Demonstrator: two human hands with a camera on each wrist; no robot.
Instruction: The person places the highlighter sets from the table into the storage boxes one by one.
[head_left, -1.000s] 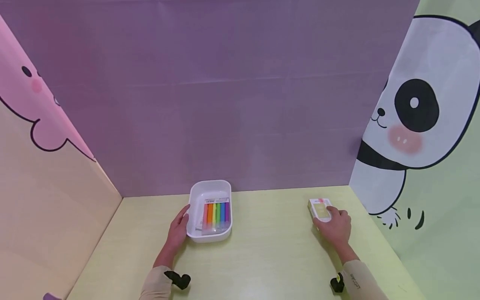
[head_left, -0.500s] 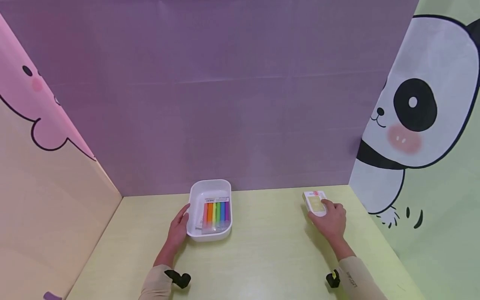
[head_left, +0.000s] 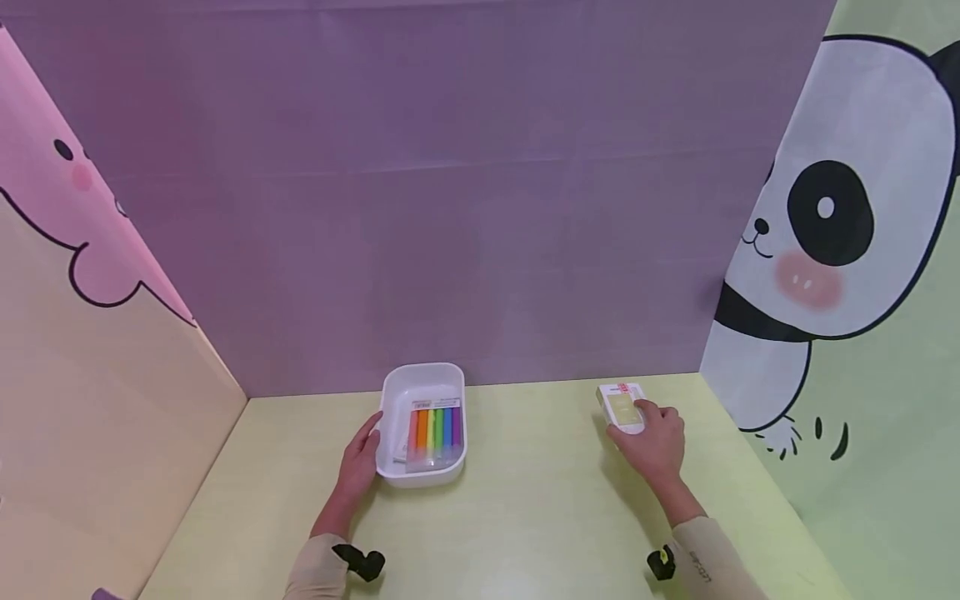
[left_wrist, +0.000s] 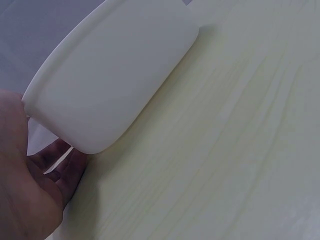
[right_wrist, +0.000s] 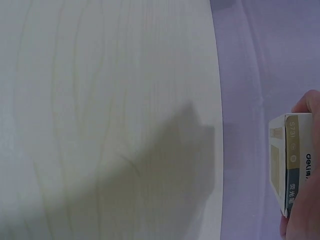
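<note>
In the head view my right hand [head_left: 651,443] pinches a small white highlighter box [head_left: 622,408] by its sides, thumb at the near left and fingers at the right. The box appears raised off the table; its printed side shows in the right wrist view, where the hand [right_wrist: 306,200] covers part of it. My left hand [head_left: 358,458] lies against the left wall of a white plastic tray [head_left: 401,379], its fingers [left_wrist: 75,170] touching the outside near a bottom corner. Inside the tray is a clear pack of rainbow-coloured pens [head_left: 437,433], partly over something white.
The pale wooden table [head_left: 525,500] meets a purple back wall [head_left: 525,250] just behind the tray. Side walls stand at left and right, the right one with a panda picture [head_left: 885,275]. Something purple [head_left: 105,594] shows at the bottom left edge.
My right hand has moved left and slightly away from me with the highlighter box. My left hand and the tray have stayed in place.
</note>
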